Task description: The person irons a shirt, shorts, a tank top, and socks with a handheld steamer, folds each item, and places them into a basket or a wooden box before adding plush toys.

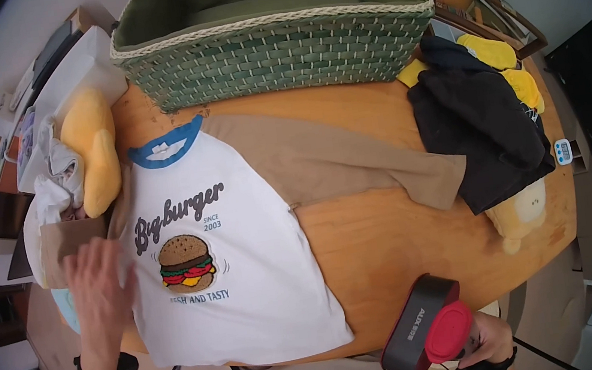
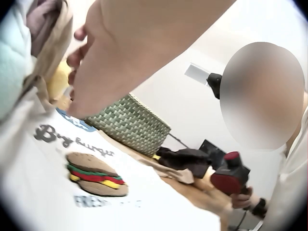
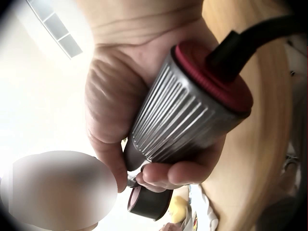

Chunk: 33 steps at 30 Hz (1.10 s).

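A white shirt [image 1: 272, 287] with a blue collar, brown sleeves and a burger picture lies on the wooden table, its right-hand sleeve [image 1: 337, 156] stretched out. My left hand [image 1: 102, 288] is at the shirt's left edge by a brown piece of cloth [image 1: 74, 246], fingers loosely extended; whether they touch the cloth I cannot tell. My right hand [image 1: 488, 340] grips a dark grey and red handheld steamer [image 1: 420, 326] at the table's front edge. In the right wrist view my fingers curl round its ridged handle [image 3: 168, 115], a black cord [image 3: 264, 31] leaving its red end.
A green woven basket [image 1: 278, 55] stands at the back. At the right lie dark clothes [image 1: 470, 130], yellow cloth [image 1: 489, 52], a plush toy [image 1: 520, 218] and a small timer [image 1: 563, 152]. A yellow plush [image 1: 96, 152] and a clear bin [image 1: 87, 74] are at the left.
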Available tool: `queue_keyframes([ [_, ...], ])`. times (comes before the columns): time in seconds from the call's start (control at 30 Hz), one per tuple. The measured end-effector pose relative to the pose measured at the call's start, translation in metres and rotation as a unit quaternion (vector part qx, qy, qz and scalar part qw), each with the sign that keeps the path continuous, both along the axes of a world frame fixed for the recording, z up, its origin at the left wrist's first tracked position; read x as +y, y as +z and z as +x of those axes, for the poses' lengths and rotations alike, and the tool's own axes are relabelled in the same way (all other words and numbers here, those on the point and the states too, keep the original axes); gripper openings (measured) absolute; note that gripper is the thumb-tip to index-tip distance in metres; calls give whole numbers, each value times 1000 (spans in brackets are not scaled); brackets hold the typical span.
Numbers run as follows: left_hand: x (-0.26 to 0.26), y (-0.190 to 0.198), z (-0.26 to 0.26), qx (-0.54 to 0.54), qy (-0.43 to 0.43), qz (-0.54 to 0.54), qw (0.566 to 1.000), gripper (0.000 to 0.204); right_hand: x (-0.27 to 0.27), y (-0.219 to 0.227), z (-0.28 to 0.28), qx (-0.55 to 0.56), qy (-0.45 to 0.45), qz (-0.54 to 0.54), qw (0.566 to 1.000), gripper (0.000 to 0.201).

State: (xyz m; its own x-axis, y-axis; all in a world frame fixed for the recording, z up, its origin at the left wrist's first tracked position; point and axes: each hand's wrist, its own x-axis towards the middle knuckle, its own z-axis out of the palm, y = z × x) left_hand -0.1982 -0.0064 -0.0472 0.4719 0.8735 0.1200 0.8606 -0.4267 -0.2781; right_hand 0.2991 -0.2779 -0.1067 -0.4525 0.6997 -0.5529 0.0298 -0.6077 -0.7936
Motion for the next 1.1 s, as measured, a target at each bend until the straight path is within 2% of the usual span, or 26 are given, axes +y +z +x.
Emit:
queue_keyframes([
  [0.03, -7, 5, 10, -39, -58, -120, 990, 24, 14, 9, -5, -26, -13, -5, 1000, 47],
  [0.07, -15, 7, 19, -78, -117, -237, 961, 26, 24, 12, -9, -28, -12, -1, 1000, 47],
  [0.13, -40, -25, 36, -142, -282, -307, 898, 24, 45, 20, -19, 29, -75, -10, 997, 45],
  [0.2, -62, -36, 59, -121, -332, -358, 864, 26, 78, 36, -40, 25, -86, 1, 996, 43],
  [0.23, -71, -47, 61, -123, -329, -354, 867, 26, 88, 34, -47, 2, -101, 34, 994, 42],
  [0.27, -79, -60, 62, -70, -372, -325, 867, 25, 98, 34, -54, -20, -116, 66, 991, 41],
  [0.3, -82, -67, 63, -16, -413, -295, 862, 24, 113, 40, -62, -54, -112, 54, 991, 38],
  [0.43, -84, -71, 62, 23, -439, -286, 851, 19, 136, 44, -80, -12, -153, 32, 988, 39],
  [0.5, -91, -88, 56, -168, -504, -376, 759, 18, 142, 46, -83, -35, -134, 27, 990, 38],
  [0.53, -98, -90, 54, -171, -501, -380, 759, 18, 145, 47, -85, -35, -130, 23, 991, 38],
  [0.6, -107, -89, 54, -158, -501, -415, 743, 24, 153, 49, -88, -83, -48, 73, 993, 38],
  [0.63, -105, -85, 52, -161, -500, -418, 741, 24, 158, 50, -91, -83, -46, 69, 993, 38],
  [0.7, -75, -50, 56, -66, -386, -449, 803, 30, 168, 50, -102, -152, 43, 129, 979, 37],
  [0.77, -50, -38, 43, -65, -274, -346, 895, 38, 175, 50, -111, -171, 66, 148, 972, 38],
  [0.83, -32, -31, 26, -75, -127, -255, 956, 59, 182, 49, -118, -188, 87, 169, 964, 40],
  [0.87, -27, -32, 17, -75, -128, -255, 955, 59, 186, 48, -121, -185, 101, 170, 963, 40],
  [0.93, -19, -34, 0, -17, -66, -200, 978, 95, 194, 49, -128, -182, 113, 171, 962, 40],
  [0.97, -19, -35, -4, -17, -69, -200, 977, 95, 198, 51, -132, -178, 119, 189, 958, 40],
  [1.03, -23, -39, -10, 0, 38, -220, 975, 124, 207, 52, -140, -177, 121, 203, 955, 39],
  [1.1, -25, -40, -19, 2, 56, -222, 973, 128, 217, 48, -145, -187, 172, 184, 949, 39],
])
